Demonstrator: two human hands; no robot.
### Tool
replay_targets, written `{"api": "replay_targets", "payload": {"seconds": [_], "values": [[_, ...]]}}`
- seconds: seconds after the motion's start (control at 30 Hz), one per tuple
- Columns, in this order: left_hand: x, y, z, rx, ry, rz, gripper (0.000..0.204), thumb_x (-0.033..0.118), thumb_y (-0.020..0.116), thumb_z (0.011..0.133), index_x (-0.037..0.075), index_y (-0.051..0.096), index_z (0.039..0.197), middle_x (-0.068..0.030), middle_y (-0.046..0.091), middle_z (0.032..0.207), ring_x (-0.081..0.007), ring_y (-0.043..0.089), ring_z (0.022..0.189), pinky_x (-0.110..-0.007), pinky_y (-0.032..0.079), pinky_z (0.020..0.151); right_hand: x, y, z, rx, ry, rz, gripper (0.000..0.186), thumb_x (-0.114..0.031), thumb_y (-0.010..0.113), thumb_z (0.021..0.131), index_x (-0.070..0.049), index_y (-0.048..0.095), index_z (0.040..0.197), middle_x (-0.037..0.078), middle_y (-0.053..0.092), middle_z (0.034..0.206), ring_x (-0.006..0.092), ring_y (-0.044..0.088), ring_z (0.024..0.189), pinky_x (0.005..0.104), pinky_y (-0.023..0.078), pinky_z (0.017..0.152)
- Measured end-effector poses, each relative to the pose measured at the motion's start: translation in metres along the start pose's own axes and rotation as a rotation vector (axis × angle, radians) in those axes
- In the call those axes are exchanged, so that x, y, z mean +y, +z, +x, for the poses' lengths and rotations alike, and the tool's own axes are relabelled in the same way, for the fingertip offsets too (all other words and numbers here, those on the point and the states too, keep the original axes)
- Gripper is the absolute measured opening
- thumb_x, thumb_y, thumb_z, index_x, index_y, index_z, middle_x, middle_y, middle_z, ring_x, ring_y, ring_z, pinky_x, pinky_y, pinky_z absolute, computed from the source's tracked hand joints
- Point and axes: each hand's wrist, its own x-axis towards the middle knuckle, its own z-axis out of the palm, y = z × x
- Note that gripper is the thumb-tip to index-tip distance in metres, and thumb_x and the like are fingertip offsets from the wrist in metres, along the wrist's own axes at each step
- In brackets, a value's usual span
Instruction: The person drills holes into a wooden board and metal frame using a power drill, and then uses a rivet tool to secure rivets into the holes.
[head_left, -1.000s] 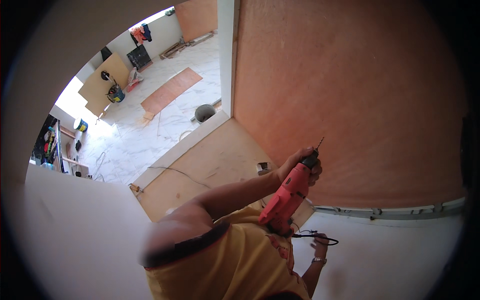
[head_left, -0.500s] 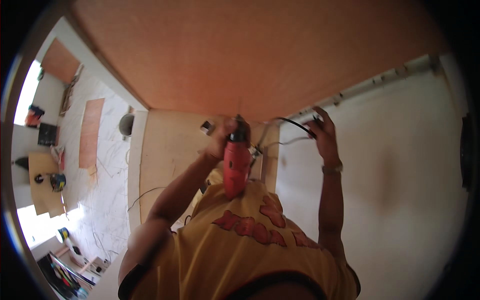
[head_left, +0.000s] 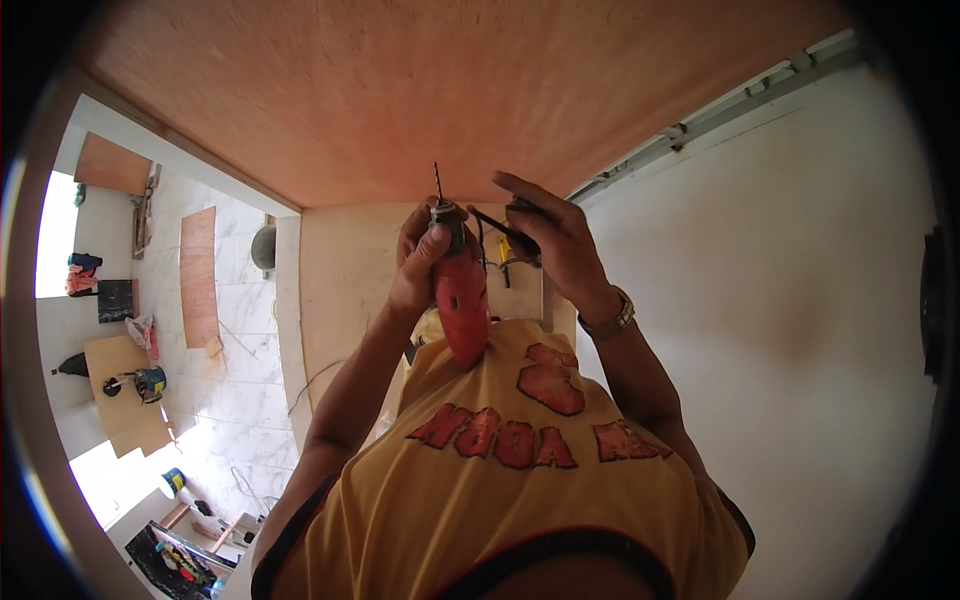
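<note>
A red power drill point(head_left: 462, 312) hangs upright in front of my yellow shirt, its thin bit point(head_left: 437, 182) pointing up toward the plywood panel. My left hand point(head_left: 420, 262) is wrapped round the drill's dark collar, just below the chuck point(head_left: 443, 212). To the right of it, my right hand point(head_left: 560, 240) has the index finger stretched out and the other fingers curled on a black cord point(head_left: 490, 217). That cord reaches across to the drill's side. Whether the right hand holds anything more, I cannot make out.
Overhead spreads a large reddish plywood panel point(head_left: 450, 100); a white wall point(head_left: 780, 260) stands at right. A small yellow object point(head_left: 504, 250) shows behind the hands. On the marble-patterned floor point(head_left: 240, 330) at left lie a plywood strip point(head_left: 198, 280) and several tools.
My right hand has come in leftward with the black cord, close to the drill. The drill and left hand sit slightly farther left, and the bit now shows sharply.
</note>
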Motion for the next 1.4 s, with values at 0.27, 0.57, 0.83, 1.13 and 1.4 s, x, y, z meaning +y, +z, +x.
{"api": "replay_targets", "payload": {"seconds": [0.27,0.57,0.83,1.13,1.4], "values": [[-0.004,0.007,0.006,0.016,0.014,-0.001,0.05,0.049,0.057,0.098,0.001,0.058,0.112,-0.0116,0.067,0.083,-0.0187,0.066,0.073,-0.029,0.052,0.065,0.009,0.002,0.002,0.065,-0.096,0.075,0.045,-0.004,0.058,0.099,0.004,0.049,0.143,0.003,0.067,0.088,0.0119,0.065,0.075,0.0244,0.051,0.066],[-0.01,0.01,0.014,-0.019,-0.024,0.021,0.062,0.053,0.058,0.096,-0.002,0.057,0.124,-0.0106,0.066,0.084,-0.018,0.066,0.073,-0.029,0.052,0.065,0.023,-0.021,0.007,0.203,-0.354,-0.378,0.028,-0.004,0.069,0.095,0.003,0.057,0.119,0.01,0.072,0.096,0.0143,0.071,0.089,0.0249,0.056,0.079],[-0.011,0.013,0.012,-0.067,-0.039,0.048,0.065,0.053,0.063,0.092,-0.002,0.058,0.125,-0.0107,0.066,0.083,-0.0168,0.065,0.074,-0.028,0.05,0.066,0.019,-0.017,-0.001,0.229,-0.19,-0.074,0.016,-0.007,0.071,0.094,0.002,0.059,0.101,0.007,0.071,0.088,0.0086,0.067,0.078,0.0246,0.056,0.07],[-0.015,0.006,0.004,-0.012,-0.069,0.019,0.06,0.053,0.062,0.094,0.0,0.061,0.121,-0.0103,0.066,0.083,-0.0165,0.063,0.075,-0.028,0.05,0.067,0.02,-0.022,-0.012,0.11,-0.056,0.09,0.019,-0.002,0.071,0.092,0.006,0.065,0.109,0.007,0.072,0.093,0.0104,0.067,0.08,0.0254,0.056,0.07],[-0.014,0.01,-0.001,-0.047,-0.043,0.007,0.057,0.055,0.056,0.097,0.003,0.056,0.12,-0.0112,0.065,0.084,-0.0167,0.062,0.076,-0.029,0.049,0.068,0.006,-0.016,-0.02,0.14,-0.097,0.025,0.021,0.006,0.065,0.092,0.007,0.063,0.114,0.008,0.073,0.095,0.0154,0.072,0.083,0.0289,0.058,0.076]]}}
